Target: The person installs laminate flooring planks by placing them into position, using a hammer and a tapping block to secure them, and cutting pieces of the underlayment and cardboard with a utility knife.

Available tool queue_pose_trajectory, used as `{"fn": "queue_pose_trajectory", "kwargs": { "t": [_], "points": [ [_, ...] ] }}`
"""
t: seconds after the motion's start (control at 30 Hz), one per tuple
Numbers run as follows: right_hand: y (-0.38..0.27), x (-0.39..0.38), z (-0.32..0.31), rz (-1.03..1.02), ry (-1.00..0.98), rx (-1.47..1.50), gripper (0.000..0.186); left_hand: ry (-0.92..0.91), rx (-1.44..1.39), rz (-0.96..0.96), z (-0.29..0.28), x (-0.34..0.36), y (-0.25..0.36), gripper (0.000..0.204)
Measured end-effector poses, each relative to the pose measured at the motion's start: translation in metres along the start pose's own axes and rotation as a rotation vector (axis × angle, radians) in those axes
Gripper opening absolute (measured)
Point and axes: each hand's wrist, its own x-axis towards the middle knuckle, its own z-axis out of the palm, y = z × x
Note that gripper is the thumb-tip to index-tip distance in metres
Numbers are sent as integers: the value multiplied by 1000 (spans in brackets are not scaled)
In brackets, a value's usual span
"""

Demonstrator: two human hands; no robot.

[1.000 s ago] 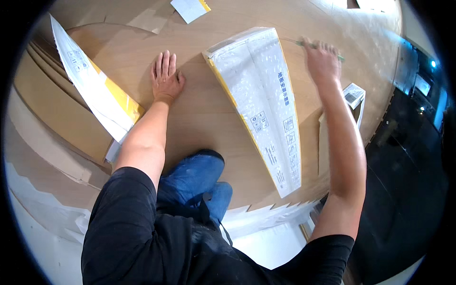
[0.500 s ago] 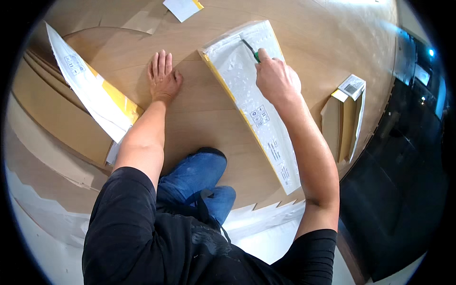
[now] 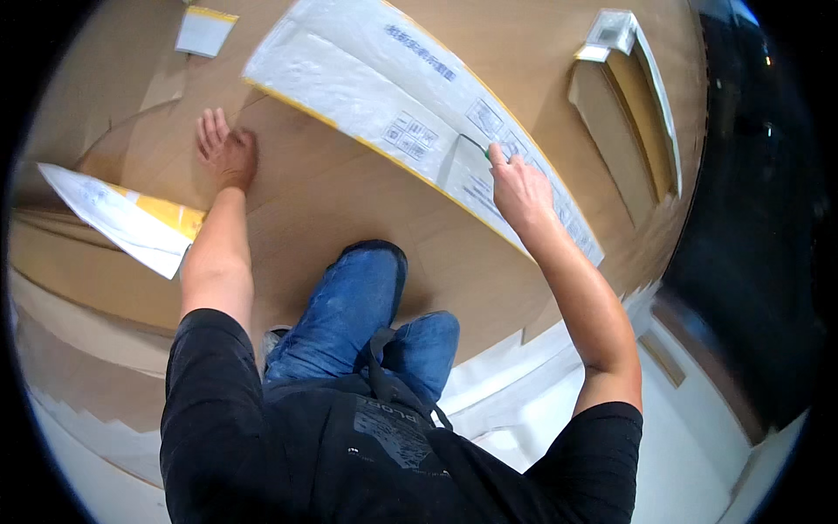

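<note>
My right hand (image 3: pixel 522 188) is closed round a knife (image 3: pixel 486 151) with a green handle and a thin, dark, curved blade. The blade's tip meets the top of a long flat package (image 3: pixel 349 100), wrapped in white printed film with yellow edges. A crease or slit runs lengthwise along the package, ending near the blade; I cannot tell how deep it goes. On the wood-look floor (image 3: pixel 288 188), left of the package, my left hand (image 3: pixel 227 150) rests with fingers stretched out, holding nothing.
A torn white and yellow wrapper piece (image 3: pixel 131 214) lies by my left forearm, next to brown cardboard sheets (image 3: pixel 78 262). A small white piece (image 3: pixel 206 32) is at the far left. An opened carton (image 3: pixel 618 122) lies at the right, beside a dark surface (image 3: pixel 751 210).
The knife in my right hand has come down the package toward me. The view has shifted, so the package now looks wider and more slanted. My left hand stays on the floor.
</note>
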Motion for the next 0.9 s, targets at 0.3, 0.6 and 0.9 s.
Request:
{"fn": "queue_pose_trajectory", "kwargs": {
  "t": [0.3,0.6,0.9],
  "points": [
    [133,-64,166,74,300,-12,52,31,-900,-116,-36,24,46,33],
    [309,-129,335,182,403,-46,54,-407,-579,921,-130,-149,511,41],
    [519,-216,526,432,282,-10,52,-258,-344,1062,-67,-219,600,62]
  ]
}}
